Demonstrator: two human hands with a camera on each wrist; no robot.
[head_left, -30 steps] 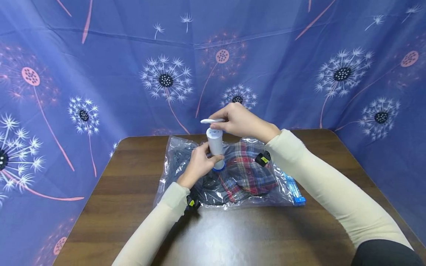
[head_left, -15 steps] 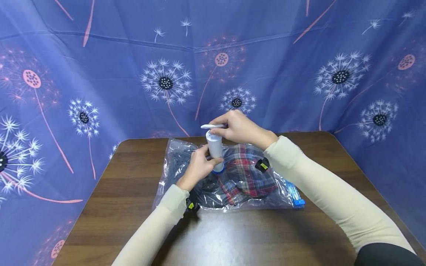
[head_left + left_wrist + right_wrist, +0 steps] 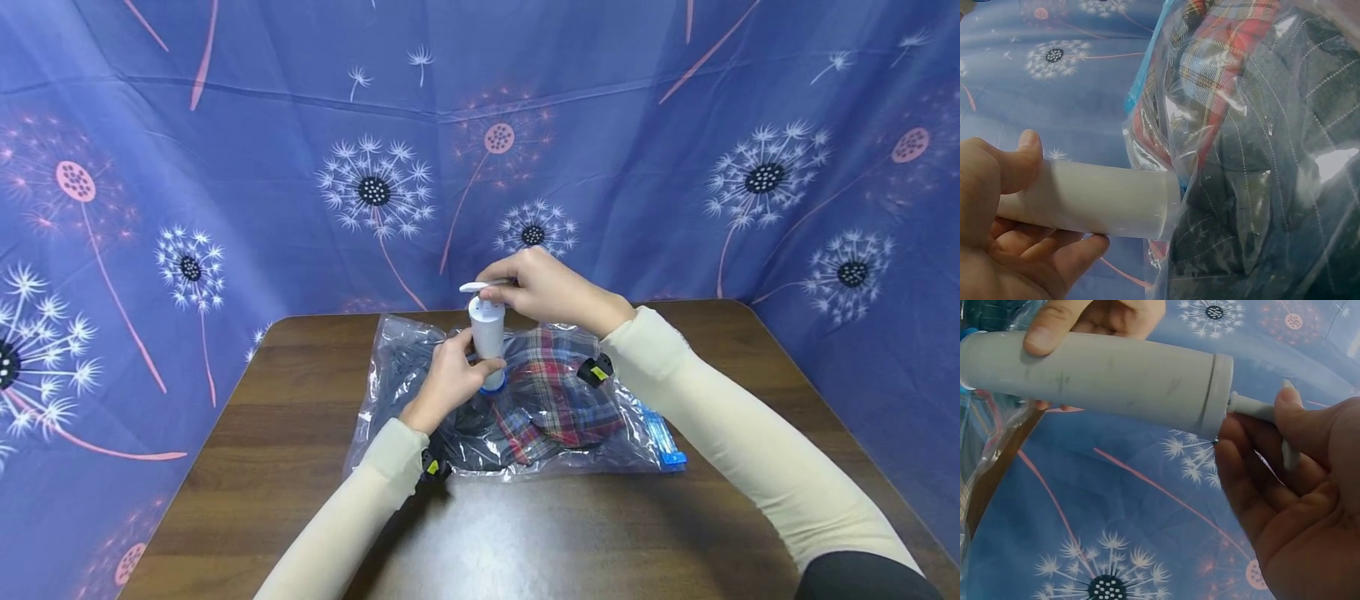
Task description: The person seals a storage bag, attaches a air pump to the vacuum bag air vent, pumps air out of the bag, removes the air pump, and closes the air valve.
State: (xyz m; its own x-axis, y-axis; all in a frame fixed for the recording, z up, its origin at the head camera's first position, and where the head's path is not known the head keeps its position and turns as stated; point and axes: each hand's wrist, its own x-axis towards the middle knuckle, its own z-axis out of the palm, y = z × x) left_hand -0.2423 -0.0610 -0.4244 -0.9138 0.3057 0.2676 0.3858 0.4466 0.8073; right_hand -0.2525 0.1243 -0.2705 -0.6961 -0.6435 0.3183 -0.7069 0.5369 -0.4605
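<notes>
Presently, the left hand is gripping the hand pump, standing on the clear vacuum bag toward the far edge of the table; the right hand is pinching its handle. Sideways pulling is likely risking a lost seal at its blue ring.

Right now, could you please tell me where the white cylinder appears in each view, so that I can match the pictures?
Head: the white cylinder is upright, just below the picture's centre.
Left wrist: white cylinder lying sideways, left of centre, in the lower half.
Right wrist: white cylinder running from the left edge past centre, in the upper half.
Shared landmark: the left hand gripping it.
</notes>
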